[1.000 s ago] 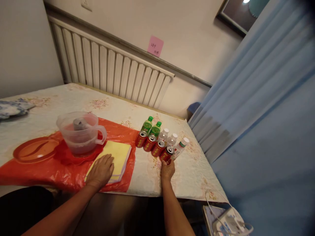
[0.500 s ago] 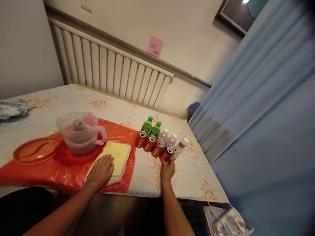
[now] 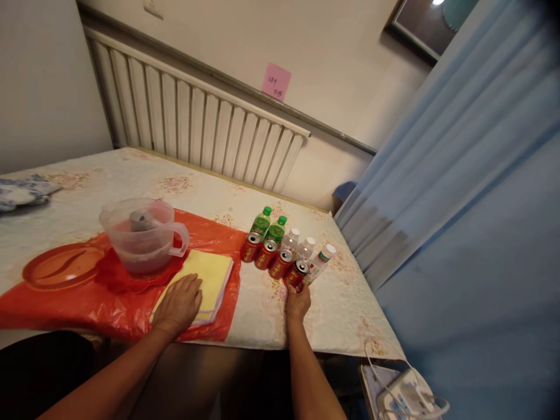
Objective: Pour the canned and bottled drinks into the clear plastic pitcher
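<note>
head view, the person's two hands at a table under a floral tablecloth (image 3: 341,321); places are given relative to the folded yellow cloth (image 3: 214,268). the left hand (image 3: 179,303) lies flat on this cloth, fingers extended, grasping nothing. the right hand (image 3: 298,302), to the right of the cloth, grasps the lower part of the black-rimmed red can (image 3: 294,277) between thumb and fingers; the exact finger contact is partly hidden. this can is upright, at the end of the row farthest from the cloth; the three other red cans (image 3: 266,256) complete the row between. behind the row, also right of the cloth, stand two green-capped bottles (image 3: 261,224), two clear white-capped bottles (image 3: 306,249) and a white bottle with a green band (image 3: 321,262). left of the cloth, a translucent pitcher (image 3: 131,248) sits on a red scalloped dish (image 3: 111,274). the step in hand appears to be gripping or steadying the end can. moving it would call for a firm hold and an upright path clear of its neighbours, since its tab opening looks dark and may be unsealed.
</note>
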Action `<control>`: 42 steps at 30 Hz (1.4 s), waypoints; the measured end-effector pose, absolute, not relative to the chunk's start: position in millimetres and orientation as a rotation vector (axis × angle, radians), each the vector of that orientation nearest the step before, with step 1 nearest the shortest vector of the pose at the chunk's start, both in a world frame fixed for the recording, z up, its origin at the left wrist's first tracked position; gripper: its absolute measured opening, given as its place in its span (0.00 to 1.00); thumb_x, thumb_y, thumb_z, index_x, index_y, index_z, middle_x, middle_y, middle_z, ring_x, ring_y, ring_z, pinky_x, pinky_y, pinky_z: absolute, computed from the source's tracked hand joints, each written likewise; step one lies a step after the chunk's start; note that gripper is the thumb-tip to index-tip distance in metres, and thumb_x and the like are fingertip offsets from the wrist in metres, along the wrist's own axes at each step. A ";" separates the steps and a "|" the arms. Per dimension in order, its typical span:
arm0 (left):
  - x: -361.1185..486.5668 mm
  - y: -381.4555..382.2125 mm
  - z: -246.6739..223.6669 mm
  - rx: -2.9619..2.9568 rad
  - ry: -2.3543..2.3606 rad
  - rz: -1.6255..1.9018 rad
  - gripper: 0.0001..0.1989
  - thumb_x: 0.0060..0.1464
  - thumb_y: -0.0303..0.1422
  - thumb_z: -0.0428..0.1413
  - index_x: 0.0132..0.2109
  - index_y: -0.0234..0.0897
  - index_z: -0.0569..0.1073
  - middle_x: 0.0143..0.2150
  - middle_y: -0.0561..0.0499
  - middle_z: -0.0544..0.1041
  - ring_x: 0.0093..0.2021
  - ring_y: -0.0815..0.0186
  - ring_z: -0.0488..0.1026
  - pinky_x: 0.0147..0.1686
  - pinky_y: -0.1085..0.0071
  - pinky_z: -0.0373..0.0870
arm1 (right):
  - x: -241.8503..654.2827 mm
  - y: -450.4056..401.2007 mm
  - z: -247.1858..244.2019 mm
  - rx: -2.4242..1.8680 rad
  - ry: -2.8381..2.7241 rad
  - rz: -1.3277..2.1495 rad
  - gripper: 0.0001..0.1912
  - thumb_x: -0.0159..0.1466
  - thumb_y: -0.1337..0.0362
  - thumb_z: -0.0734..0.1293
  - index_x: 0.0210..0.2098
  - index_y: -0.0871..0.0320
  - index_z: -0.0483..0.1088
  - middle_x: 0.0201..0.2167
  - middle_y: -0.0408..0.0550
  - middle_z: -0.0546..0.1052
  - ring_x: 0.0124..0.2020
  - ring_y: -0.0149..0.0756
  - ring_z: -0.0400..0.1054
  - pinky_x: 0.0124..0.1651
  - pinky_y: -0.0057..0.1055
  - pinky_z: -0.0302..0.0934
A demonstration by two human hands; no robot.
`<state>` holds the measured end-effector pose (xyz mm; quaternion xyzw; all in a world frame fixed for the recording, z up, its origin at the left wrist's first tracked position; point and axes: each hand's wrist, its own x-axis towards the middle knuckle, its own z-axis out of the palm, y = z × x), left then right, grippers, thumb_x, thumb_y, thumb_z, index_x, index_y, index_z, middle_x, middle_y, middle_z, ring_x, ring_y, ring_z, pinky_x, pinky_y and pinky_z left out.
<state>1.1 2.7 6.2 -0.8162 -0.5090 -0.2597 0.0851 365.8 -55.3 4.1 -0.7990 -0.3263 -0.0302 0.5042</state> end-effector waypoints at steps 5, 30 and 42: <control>1.3 3.1 4.1 -2.426 -1.523 -0.791 0.19 0.62 0.34 0.46 0.53 0.33 0.76 0.59 0.37 0.77 0.60 0.50 0.72 0.62 0.53 0.65 | 366.0 -55.0 4.5 -1.929 -0.788 -0.067 0.24 0.57 0.54 0.68 0.48 0.63 0.74 0.41 0.61 0.81 0.41 0.51 0.75 0.45 0.38 0.65; 0.4 4.5 5.9 -2.457 -1.516 -0.800 0.21 0.62 0.34 0.45 0.53 0.31 0.76 0.59 0.35 0.76 0.60 0.48 0.72 0.61 0.51 0.66 | 363.5 -55.2 9.2 -1.893 -0.779 -0.059 0.21 0.58 0.56 0.68 0.47 0.61 0.75 0.38 0.56 0.82 0.41 0.49 0.76 0.43 0.36 0.64; 0.9 3.9 8.6 -2.470 -1.524 -0.840 0.21 0.62 0.35 0.46 0.52 0.31 0.77 0.58 0.34 0.77 0.59 0.48 0.72 0.61 0.51 0.65 | 365.8 -53.8 5.4 -1.901 -0.779 -0.049 0.22 0.58 0.56 0.68 0.48 0.61 0.75 0.41 0.57 0.81 0.42 0.48 0.75 0.44 0.36 0.65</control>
